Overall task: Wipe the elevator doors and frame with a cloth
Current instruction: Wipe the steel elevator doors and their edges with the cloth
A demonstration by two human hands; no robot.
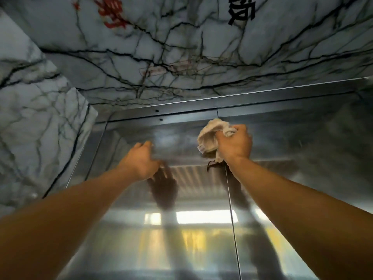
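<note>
With the right hand [235, 144] holding the cloth [212, 138] bunched and the left hand [141, 160] splayed empty, press firm, overlapping strokes along the doors [161, 229].

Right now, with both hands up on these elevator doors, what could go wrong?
1. The bare left hand looks pressed on the left door, so it may leave fresh prints on steel.
2. The cloth is bunched in the right hand, so little fabric meets the metal and streaks may remain.
3. That hand works by the centre seam; if the doors open, the dangling cloth end could catch.
</note>
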